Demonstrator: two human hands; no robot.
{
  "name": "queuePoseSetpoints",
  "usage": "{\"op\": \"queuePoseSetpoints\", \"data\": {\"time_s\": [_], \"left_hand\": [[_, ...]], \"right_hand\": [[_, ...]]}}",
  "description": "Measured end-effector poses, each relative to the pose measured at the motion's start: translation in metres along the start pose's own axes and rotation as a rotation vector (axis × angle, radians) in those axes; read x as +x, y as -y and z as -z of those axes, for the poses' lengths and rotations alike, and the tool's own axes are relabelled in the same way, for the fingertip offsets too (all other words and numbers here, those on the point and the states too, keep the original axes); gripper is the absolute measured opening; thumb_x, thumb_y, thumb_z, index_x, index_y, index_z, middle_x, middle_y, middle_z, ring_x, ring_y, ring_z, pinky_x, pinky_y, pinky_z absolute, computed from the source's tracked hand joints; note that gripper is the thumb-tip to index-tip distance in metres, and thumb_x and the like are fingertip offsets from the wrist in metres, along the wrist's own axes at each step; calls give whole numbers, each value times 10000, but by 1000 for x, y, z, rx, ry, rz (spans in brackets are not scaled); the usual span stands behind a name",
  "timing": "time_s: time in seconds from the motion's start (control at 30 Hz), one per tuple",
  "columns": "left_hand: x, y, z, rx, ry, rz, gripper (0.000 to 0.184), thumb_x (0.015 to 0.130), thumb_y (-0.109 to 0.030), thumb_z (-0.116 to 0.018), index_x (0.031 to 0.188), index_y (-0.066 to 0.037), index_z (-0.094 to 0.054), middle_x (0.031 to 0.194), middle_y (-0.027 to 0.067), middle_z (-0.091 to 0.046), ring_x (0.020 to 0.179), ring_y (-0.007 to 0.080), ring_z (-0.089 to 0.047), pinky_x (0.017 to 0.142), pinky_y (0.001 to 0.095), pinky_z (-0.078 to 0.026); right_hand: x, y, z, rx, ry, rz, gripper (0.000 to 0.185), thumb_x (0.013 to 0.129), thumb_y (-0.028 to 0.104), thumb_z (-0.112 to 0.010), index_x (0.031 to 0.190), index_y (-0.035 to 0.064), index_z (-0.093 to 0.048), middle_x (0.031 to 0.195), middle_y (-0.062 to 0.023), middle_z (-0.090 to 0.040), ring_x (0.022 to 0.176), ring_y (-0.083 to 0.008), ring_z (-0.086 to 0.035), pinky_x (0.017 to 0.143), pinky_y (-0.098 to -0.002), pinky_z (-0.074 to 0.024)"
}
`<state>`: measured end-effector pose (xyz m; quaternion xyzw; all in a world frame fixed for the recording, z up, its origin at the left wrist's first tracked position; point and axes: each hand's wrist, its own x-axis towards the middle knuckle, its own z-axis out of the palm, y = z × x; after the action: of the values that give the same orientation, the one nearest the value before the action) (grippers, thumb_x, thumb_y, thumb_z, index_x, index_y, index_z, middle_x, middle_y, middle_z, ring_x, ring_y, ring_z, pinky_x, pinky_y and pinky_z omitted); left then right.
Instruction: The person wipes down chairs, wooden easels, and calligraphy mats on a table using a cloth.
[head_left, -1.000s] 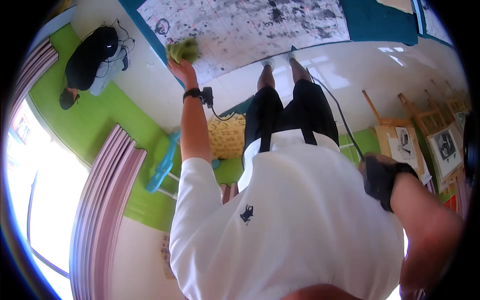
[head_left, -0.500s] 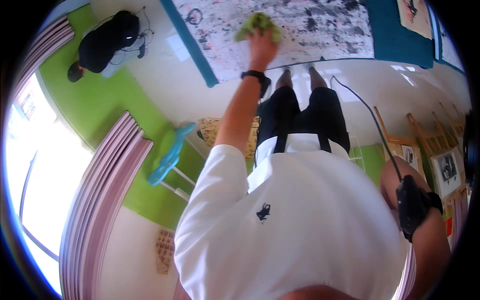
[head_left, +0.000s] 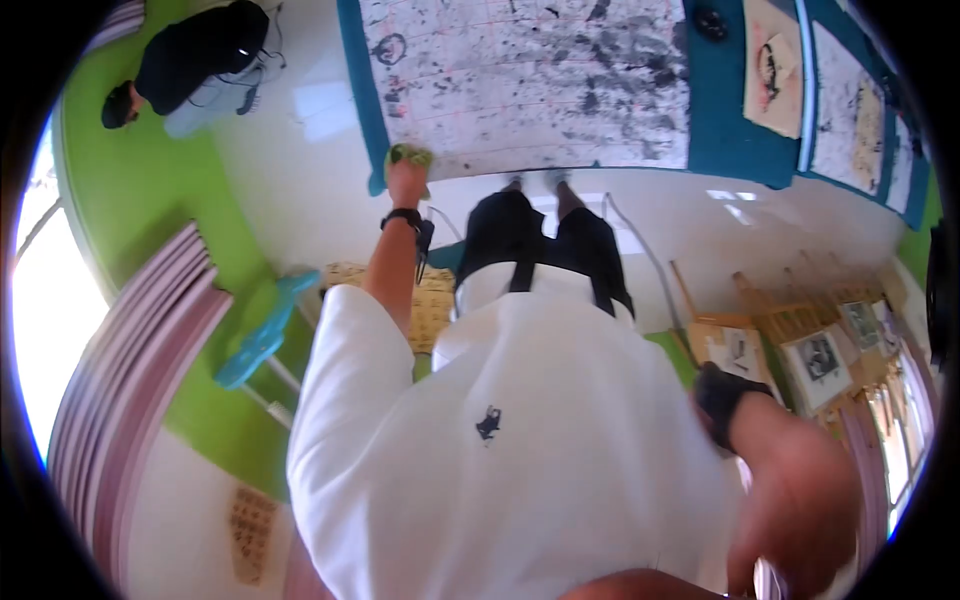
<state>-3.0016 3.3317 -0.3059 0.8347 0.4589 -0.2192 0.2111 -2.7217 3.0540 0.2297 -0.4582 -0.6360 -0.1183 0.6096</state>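
Note:
My left hand (head_left: 407, 180) is closed on a green cloth (head_left: 412, 154) at the near left edge of the table. Beneath and beyond the cloth lies a large white sheet (head_left: 530, 90) with faint red lines and many black ink stains, spread over a teal table cover (head_left: 735, 150). My right hand (head_left: 800, 510) is raised close to my chest and shoulder at the lower right, away from the table. It is blurred, so its fingers and anything in them cannot be made out. A black device (head_left: 722, 392) is strapped at the right wrist.
Another person (head_left: 200, 55) in black bends over at the upper left. A blue stool (head_left: 262, 345) stands left of me by striped curtains (head_left: 150, 390). Easels with drawings (head_left: 815, 360) line the right side. A dark round object (head_left: 710, 23) sits on the table cover. A cable (head_left: 645, 245) hangs on my right.
My left hand has moved with the green cloth from the middle of the sheet to its near left corner. My right arm has lifted and folded toward me. The whole view has shifted.

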Motion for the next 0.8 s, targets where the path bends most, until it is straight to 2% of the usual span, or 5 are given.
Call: {"op": "queuePoseSetpoints", "data": {"time_s": [0.17,0.33,0.4,0.6,0.8], "left_hand": [[49,-41,-54,415,229,-425,323,890,-346,-525,909,-99,-732,894,133,-714,858,364,-675,776,584,-481],[44,-117,-65,335,6,-832,194,780,-218,-577,788,-55,-683,886,171,-676,778,344,-659,687,503,-502],[38,-143,-76,-197,-203,-699,233,782,-193,-590,917,-16,-657,999,223,-644,853,381,-640,726,514,-494],[15,-98,-24,-114,-203,-328,490,842,-166,-588,1306,-33,-499,1284,243,-515,1050,432,-559,887,500,-490],[8,-43,-26,-77,27,66,450,839,-300,-594,1169,0,-531,1129,312,-583,1024,478,-584,865,522,-489]], "right_hand": [[-37,-15,-20,-295,803,-489,343,906,398,-585,854,60,-562,808,-106,-633,792,-213,-631,621,-297,-501],[4,27,51,-249,-75,-11,326,812,431,-672,886,121,-604,932,-83,-638,897,-188,-600,838,-404,-469],[26,34,43,-238,-62,150,327,817,433,-665,894,121,-601,936,-81,-634,898,-189,-597,837,-402,-466],[28,38,70,-237,43,207,331,833,438,-643,919,122,-593,947,-75,-621,901,-191,-586,834,-395,-459],[13,20,148,-202,70,188,335,849,443,-621,944,124,-585,959,-70,-608,903,-194,-574,831,-388,-451]]}}
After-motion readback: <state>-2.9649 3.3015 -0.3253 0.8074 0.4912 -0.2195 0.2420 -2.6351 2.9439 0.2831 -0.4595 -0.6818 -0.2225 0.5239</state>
